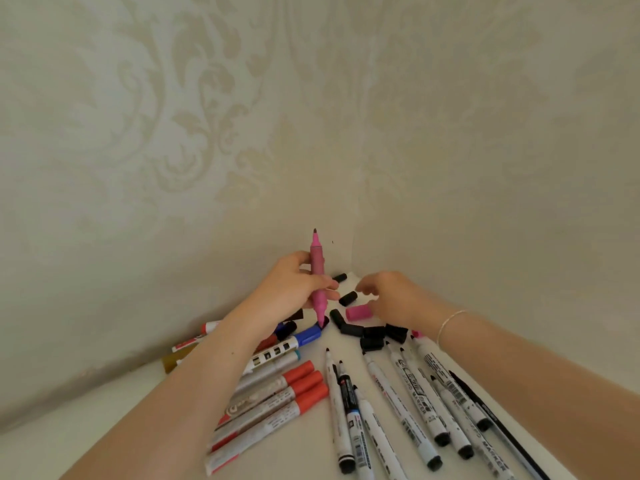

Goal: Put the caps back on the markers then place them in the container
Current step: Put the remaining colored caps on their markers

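Cream damask wallpaper is filling the upper field and meeting in a corner above a white tabletop, on which uncapped white-barrelled markers are fanning out at right, red-capped markers are lying at left beside a blue-capped marker, and loose black caps are clustering near the corner. No container is showing in this view. The left hand is gripping a pink double-ended marker upright, fingers and thumb curling round its mid-barrel, both tips appearing bare, the lower one nearly touching the blue cap. The right hand is hovering just beside the pink cap, fingers loosely spread and grasping nothing, the fingertips near a black cap. The step in hand is probably fetching the matching cap; doing it well is likely requiring a pinch on the pink cap's closed end, keeping its open mouth facing the nib, aligning it along the barrel's axis, and pressing until it is seating fully.
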`<move>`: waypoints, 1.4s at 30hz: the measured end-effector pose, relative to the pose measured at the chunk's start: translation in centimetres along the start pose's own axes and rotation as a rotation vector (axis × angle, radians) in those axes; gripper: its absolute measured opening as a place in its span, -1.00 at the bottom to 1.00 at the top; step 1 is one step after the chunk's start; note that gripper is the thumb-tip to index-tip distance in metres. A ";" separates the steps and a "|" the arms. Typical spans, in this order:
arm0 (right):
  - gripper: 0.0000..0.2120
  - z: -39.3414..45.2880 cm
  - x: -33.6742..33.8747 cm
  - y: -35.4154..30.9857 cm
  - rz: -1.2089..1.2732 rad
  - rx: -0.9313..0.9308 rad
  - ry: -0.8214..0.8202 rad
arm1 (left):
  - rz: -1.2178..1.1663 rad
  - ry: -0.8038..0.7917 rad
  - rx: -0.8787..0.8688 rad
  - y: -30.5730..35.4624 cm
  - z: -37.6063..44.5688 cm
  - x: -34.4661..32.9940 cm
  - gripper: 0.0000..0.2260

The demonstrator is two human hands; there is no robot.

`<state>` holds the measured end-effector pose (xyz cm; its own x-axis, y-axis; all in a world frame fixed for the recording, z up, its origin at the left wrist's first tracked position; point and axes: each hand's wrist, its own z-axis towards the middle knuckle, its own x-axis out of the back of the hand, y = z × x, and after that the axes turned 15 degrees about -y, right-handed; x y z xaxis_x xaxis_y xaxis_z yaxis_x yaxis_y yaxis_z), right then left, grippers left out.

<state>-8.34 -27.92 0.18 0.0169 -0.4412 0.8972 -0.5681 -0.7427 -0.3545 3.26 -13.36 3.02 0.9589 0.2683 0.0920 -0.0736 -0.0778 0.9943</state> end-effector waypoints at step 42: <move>-0.89 -5.0 4.6 -4.3 1.127 0.365 0.230 | -0.350 0.044 -0.320 1.0 -0.3 -0.1 -0.83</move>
<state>-9.88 -24.23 7.15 -0.5066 -0.8608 0.0489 0.0972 -0.1134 -0.9888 3.00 -13.15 4.01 0.9292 0.2667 -0.2557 0.1640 0.3223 0.9323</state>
